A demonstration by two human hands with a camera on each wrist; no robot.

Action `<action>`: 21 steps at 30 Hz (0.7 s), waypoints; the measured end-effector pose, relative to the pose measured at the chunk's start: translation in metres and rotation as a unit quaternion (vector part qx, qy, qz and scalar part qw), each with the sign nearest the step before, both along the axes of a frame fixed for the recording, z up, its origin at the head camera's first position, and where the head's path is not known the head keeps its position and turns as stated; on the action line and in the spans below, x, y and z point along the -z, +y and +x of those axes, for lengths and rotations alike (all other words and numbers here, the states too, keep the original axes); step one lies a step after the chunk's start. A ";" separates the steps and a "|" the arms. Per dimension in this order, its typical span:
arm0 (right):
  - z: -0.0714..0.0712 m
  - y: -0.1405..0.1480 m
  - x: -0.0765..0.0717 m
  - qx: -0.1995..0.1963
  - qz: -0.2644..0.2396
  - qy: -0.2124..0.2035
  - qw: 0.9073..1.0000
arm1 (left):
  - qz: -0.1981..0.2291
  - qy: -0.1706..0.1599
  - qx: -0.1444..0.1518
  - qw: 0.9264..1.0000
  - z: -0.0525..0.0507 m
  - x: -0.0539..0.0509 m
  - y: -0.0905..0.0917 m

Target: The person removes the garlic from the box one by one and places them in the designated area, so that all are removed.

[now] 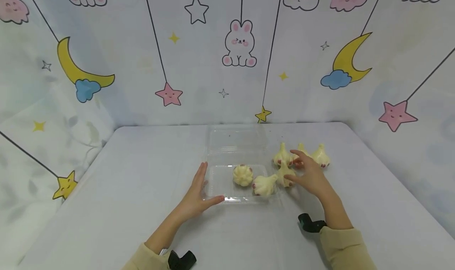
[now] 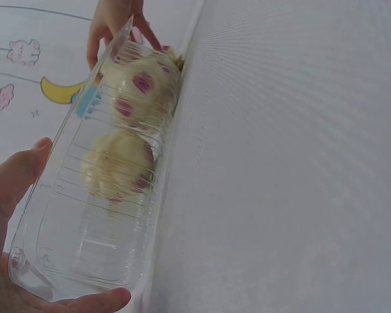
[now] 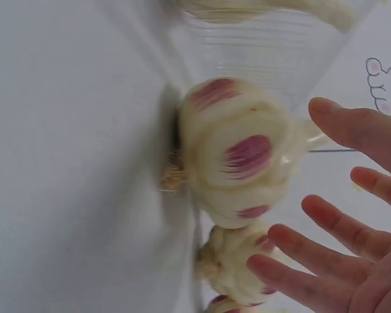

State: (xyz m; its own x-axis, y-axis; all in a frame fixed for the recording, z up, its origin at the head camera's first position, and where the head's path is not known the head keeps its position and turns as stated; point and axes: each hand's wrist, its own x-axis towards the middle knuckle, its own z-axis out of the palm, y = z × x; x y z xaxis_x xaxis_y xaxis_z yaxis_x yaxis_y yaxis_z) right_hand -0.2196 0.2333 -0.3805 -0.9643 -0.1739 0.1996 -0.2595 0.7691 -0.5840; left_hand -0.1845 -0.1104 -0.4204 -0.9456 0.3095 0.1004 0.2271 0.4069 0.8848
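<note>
A clear plastic box (image 1: 227, 199) with its lid (image 1: 236, 139) folded back sits on the table. Two garlic bulbs, one root or top end up (image 1: 243, 175) and one on its side (image 1: 264, 185), lie in it. My left hand (image 1: 195, 197) rests at the box's left end, fingers straight along the side, thumb extended on the front rim. At the right, my right hand (image 1: 310, 173) spreads its fingers around a garlic bulb (image 1: 285, 175) beside the box. In the right wrist view a gap shows between the fingers and that bulb (image 3: 238, 153).
More garlic bulbs stand behind and beside the right hand, one at the back (image 1: 282, 155) and one farthest right (image 1: 321, 157). A white cloth-like cover lies over the table (image 1: 142, 163). Patterned walls (image 1: 199, 64) close off the back and sides. Black devices (image 1: 182, 260) sit at both wrists.
</note>
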 end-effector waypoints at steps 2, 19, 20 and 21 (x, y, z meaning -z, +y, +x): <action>0.002 0.000 -0.003 0.006 -0.003 -0.003 1.000 | 0.003 0.000 0.000 1.000 0.000 0.000 0.000; 0.018 -0.018 -0.027 0.016 -0.066 0.010 0.998 | 0.009 -0.002 -0.001 1.000 0.001 -0.001 0.001; 0.018 -0.019 -0.027 0.015 -0.069 0.009 0.997 | 0.010 -0.002 0.000 1.000 0.001 -0.001 0.001; 0.018 -0.021 -0.027 0.014 -0.074 0.006 0.997 | 0.011 -0.001 0.001 1.000 0.001 -0.001 0.000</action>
